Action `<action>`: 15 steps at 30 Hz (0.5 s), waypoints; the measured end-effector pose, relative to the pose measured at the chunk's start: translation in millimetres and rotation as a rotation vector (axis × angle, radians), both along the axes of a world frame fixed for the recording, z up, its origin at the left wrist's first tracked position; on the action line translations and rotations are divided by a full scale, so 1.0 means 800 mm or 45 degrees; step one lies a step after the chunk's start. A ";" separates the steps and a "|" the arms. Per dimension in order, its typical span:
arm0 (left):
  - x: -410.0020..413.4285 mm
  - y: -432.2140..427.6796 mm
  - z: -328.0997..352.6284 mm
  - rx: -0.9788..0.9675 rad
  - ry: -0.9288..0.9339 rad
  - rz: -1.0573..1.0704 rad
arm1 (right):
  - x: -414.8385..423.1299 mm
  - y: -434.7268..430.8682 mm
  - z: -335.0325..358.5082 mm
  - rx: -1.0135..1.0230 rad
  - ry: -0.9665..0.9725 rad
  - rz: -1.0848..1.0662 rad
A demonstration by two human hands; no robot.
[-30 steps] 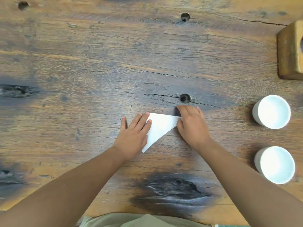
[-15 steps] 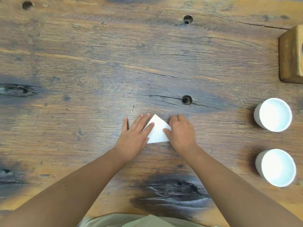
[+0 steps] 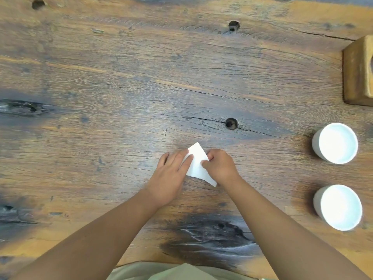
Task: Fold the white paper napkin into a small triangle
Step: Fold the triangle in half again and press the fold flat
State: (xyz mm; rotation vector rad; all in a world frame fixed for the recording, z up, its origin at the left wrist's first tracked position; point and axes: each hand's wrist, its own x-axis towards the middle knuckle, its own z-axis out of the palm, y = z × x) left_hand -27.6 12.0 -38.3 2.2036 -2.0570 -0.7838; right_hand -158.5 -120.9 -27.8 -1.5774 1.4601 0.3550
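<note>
The white paper napkin (image 3: pixel 196 164) lies folded into a small triangle-like shape on the wooden table (image 3: pixel 141 77), near the front middle. My left hand (image 3: pixel 171 174) lies flat with its fingers pressing on the napkin's left edge. My right hand (image 3: pixel 220 166) sits on the right side, thumb and fingers curled onto that edge. One napkin point sticks out toward the far side, another toward me under my right wrist. Parts of the napkin are hidden under both hands.
Two white cups stand at the right, one farther (image 3: pixel 335 143) and one nearer (image 3: pixel 338 207). A wooden block (image 3: pixel 357 71) sits at the far right edge. Dark knot holes (image 3: pixel 231 123) mark the tabletop beyond the napkin.
The wide triangle was folded over from the right into a smaller one. My right hand moved left onto it, and the napkin has turned so a point faces away from me.
</note>
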 end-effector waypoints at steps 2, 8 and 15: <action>-0.006 0.007 -0.002 0.027 0.065 -0.035 | -0.001 -0.003 0.003 0.150 -0.086 -0.142; -0.014 -0.009 -0.004 0.016 0.143 0.028 | 0.002 -0.005 0.018 0.484 -0.221 -0.436; -0.015 -0.028 0.005 -0.076 0.373 0.224 | 0.000 -0.011 0.014 0.203 -0.223 -0.475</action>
